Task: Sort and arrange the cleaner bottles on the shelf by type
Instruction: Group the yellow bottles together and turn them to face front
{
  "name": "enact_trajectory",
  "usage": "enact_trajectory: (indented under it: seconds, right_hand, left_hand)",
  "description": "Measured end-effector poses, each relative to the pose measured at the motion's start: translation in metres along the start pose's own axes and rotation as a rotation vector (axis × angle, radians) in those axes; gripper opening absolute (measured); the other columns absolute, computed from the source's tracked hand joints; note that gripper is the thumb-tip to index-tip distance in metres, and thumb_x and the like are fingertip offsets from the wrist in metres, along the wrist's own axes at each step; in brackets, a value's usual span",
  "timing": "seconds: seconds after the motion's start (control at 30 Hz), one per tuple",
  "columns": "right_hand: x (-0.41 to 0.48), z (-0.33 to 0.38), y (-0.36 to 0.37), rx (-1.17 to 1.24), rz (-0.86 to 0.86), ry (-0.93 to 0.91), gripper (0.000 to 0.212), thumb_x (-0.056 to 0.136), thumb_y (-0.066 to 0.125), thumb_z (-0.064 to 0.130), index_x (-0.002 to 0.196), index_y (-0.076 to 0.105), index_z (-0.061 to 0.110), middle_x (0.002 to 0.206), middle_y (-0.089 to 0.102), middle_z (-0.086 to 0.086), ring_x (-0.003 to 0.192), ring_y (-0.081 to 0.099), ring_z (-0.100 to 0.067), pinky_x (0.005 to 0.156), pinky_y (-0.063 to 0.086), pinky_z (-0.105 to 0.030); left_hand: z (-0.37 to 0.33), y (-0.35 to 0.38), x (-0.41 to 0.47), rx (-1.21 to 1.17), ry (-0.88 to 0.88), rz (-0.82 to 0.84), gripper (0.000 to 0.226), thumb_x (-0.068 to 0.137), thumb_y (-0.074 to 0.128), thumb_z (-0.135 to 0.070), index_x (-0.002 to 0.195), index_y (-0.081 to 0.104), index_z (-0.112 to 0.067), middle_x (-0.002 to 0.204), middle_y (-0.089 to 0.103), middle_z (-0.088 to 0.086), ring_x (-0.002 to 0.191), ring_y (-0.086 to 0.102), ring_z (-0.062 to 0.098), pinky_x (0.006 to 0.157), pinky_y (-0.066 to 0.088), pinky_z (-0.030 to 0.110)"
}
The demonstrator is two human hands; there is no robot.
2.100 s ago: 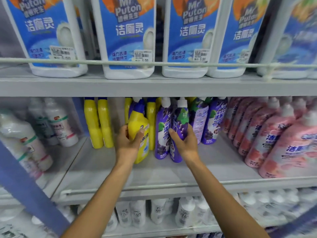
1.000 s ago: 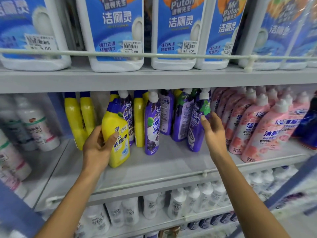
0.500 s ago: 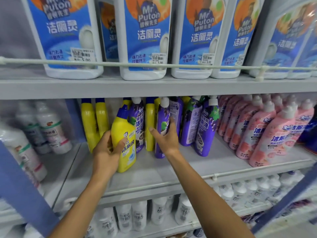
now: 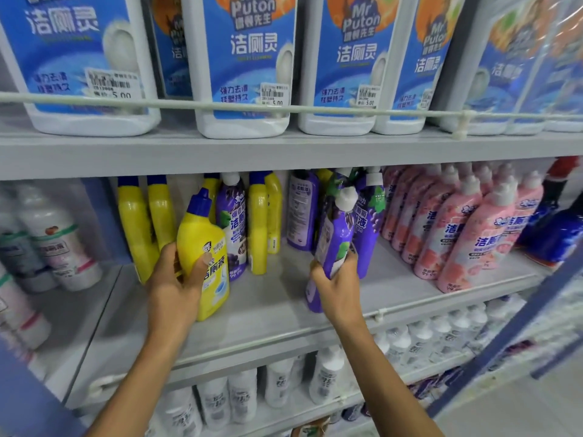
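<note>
A yellow bottle (image 4: 204, 257) is gripped around its lower body by the left hand (image 4: 175, 288), thumb across the label and fingers wrapped behind; it stands at about 12 o'clock from that hand, near the front of the middle shelf (image 4: 277, 313). A purple bottle (image 4: 334, 244) is clasped by the right hand (image 4: 336, 287) low on its body, tilted with its white cap towards 1 o'clock and its base apparently lifted off the shelf. Both bottles are judged to be stiff plastic, moderately heavy if full, and somewhat slick on their glossy labels, so a hold around the waist is safest rather than at the cap. One purple bottle is seen at 12 o'clock among the yellow row; pink bottles (image 4: 467, 234) are grouped at 3 o'clock.
</note>
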State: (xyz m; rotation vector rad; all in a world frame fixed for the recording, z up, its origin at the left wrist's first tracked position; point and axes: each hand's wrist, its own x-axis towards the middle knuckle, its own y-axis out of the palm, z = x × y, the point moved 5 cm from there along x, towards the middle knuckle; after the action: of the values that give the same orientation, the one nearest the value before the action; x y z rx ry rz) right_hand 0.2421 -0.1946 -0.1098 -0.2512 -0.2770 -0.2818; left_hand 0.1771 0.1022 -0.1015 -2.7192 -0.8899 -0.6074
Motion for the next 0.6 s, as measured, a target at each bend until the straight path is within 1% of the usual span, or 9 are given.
enact_trajectory:
  seconds: [0.1,0.17,0.23,0.27,0.33,0.4,0.43,0.5,0.6]
  right_hand:
    - [-0.002,-0.009,-0.030,-0.033,-0.095,0.045,0.026,0.091,0.071,0.012,0.102,0.048,0.006,0.074,0.053,0.006,0.061,0.053,0.002,0.058,0.040,-0.013]
    - [0.001,-0.014,-0.046,-0.049,-0.150,0.045,0.025,0.091,0.071,0.014,0.094,0.046,0.007,0.069,0.049,0.005,0.056,0.049,-0.001,0.055,0.037,-0.019]
    - [0.006,-0.015,-0.059,-0.074,-0.193,0.043,0.025,0.091,0.071,0.015,0.099,0.048,0.008,0.075,0.055,0.004,0.063,0.052,-0.002,0.058,0.038,-0.023]
    - [0.009,-0.013,-0.065,-0.087,-0.209,0.042,0.026,0.092,0.070,0.016,0.104,0.048,0.011,0.081,0.058,0.004,0.069,0.054,-0.002,0.059,0.040,-0.021]
    - [0.020,-0.014,-0.074,-0.107,-0.220,0.032,0.030,0.092,0.070,0.014,0.109,0.046,0.016,0.091,0.060,0.002,0.077,0.057,-0.011,0.064,0.043,-0.022]
    - [0.035,-0.015,-0.080,-0.117,-0.214,0.018,0.034,0.092,0.069,0.011,0.115,0.046,0.018,0.102,0.062,-0.003,0.087,0.060,-0.022,0.078,0.049,-0.032]
    - [0.043,-0.017,-0.082,-0.127,-0.208,0.015,0.036,0.093,0.069,0.010,0.121,0.048,0.014,0.109,0.062,-0.004,0.094,0.060,-0.024,0.085,0.050,-0.035]
    - [0.056,-0.017,-0.084,-0.163,-0.188,0.019,0.045,0.093,0.070,0.008,0.133,0.049,0.004,0.115,0.060,-0.002,0.101,0.057,-0.022,0.089,0.045,-0.030]
    - [0.065,-0.016,-0.085,-0.171,-0.154,0.047,0.050,0.094,0.070,0.009,0.138,0.047,0.001,0.113,0.058,-0.002,0.100,0.055,-0.019,0.083,0.039,-0.022]
  left_hand:
    - [0.000,0.002,-0.001,-0.015,0.021,0.000,0.049,0.084,0.067,-0.059,0.119,0.061,-0.026,0.111,0.072,0.003,0.102,0.070,0.026,0.088,0.060,0.050]
    - [0.000,0.002,-0.002,-0.027,0.020,0.001,0.049,0.084,0.067,-0.060,0.119,0.061,-0.027,0.112,0.071,0.004,0.102,0.069,0.027,0.088,0.059,0.050]
    - [-0.001,0.002,-0.002,-0.021,0.022,0.010,0.044,0.085,0.068,-0.057,0.117,0.061,-0.028,0.111,0.071,0.004,0.101,0.069,0.027,0.088,0.059,0.050]
    - [-0.001,0.002,-0.002,-0.020,0.021,0.015,0.041,0.085,0.069,-0.056,0.116,0.061,-0.029,0.110,0.071,0.003,0.101,0.069,0.027,0.087,0.059,0.049]
    - [-0.002,0.001,-0.001,-0.021,0.019,0.023,0.042,0.084,0.069,-0.056,0.114,0.061,-0.027,0.109,0.071,0.003,0.099,0.070,0.026,0.085,0.058,0.044]
    - [-0.002,0.001,0.000,-0.015,0.016,0.029,0.042,0.086,0.071,-0.054,0.114,0.061,-0.024,0.109,0.072,0.003,0.098,0.071,0.025,0.084,0.058,0.041]
    - [-0.002,0.001,0.000,-0.011,0.014,0.032,0.037,0.089,0.073,-0.049,0.114,0.061,-0.023,0.108,0.072,0.003,0.097,0.071,0.024,0.084,0.058,0.040]
    - [-0.003,0.002,-0.001,-0.017,0.004,0.032,0.028,0.093,0.073,-0.037,0.114,0.061,-0.023,0.107,0.071,0.003,0.095,0.070,0.021,0.082,0.058,0.037]
    - [-0.006,0.003,-0.002,-0.033,-0.008,0.037,0.029,0.091,0.071,-0.036,0.114,0.061,-0.022,0.106,0.071,0.000,0.094,0.070,0.010,0.078,0.056,0.031]
